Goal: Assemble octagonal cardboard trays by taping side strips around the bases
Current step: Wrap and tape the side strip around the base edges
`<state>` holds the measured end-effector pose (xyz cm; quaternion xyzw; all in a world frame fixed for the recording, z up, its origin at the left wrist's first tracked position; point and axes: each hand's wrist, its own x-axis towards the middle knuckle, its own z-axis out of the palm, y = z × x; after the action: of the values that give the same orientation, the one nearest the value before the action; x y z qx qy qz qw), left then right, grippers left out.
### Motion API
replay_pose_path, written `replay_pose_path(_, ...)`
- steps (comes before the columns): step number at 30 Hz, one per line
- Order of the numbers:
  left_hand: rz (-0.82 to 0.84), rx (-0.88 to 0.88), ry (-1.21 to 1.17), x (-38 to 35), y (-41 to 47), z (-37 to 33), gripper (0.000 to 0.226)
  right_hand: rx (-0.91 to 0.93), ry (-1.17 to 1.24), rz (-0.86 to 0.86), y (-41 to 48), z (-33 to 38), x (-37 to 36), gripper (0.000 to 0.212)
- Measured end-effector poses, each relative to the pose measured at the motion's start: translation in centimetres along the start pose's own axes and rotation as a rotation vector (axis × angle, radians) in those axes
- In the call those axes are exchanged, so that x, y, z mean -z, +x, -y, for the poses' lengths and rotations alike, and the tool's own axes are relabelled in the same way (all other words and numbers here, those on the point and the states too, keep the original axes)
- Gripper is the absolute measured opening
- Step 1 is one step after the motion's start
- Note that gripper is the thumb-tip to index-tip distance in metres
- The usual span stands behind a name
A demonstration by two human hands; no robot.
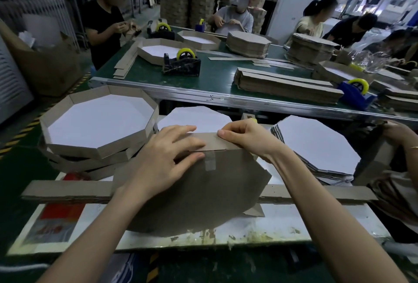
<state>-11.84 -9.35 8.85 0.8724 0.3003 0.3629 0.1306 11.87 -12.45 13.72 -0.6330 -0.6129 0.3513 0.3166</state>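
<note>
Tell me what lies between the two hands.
In the head view, the side strip spans between the left hand and right hand, a clear tape piece just below.

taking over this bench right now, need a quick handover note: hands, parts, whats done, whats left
Left hand: flat, pressing where the side strip meets the base.
Right hand: pinches the side strip's top edge.
Base lies brown side toward the camera; one clear tape piece joins strip and base.
Done: finished trays stacked at left.
Left: tape the other sides; blank bases stacked at right, spare strips lying in front.
</note>
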Motion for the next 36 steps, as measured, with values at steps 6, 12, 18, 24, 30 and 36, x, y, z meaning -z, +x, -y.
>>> replay_pose_path(6,-0.012,0.001,-0.115,0.3,0.0,-0.4,0.03,0.087,-0.086,-0.064,-0.6,-0.7,-0.7,0.023)
replay_pose_path(12,0.024,0.046,-0.109,0.2,0.1,-0.6,0.034,0.246,-0.202,-0.276,-0.9,-1.2,-2.0,0.031)
replay_pose_path(18,0.172,0.079,-0.165,1.0,0.8,-0.5,0.035,0.187,-0.264,-0.415,-1.1,-1.0,-2.6,0.041)
replay_pose_path(24,0.014,0.205,-0.186,0.3,2.5,-2.5,0.04,0.197,-0.305,-0.445,-1.2,-0.7,-2.7,0.041)
replay_pose_path(30,0.035,0.013,0.081,-0.1,2.0,-2.4,0.035,0.216,-0.247,-0.451,-1.3,-1.5,-2.6,0.04)
replay_pose_path(36,0.067,-0.096,0.262,-0.2,1.8,-2.1,0.051,0.227,-0.2,-0.446,-1.3,-1.8,-2.7,0.041)
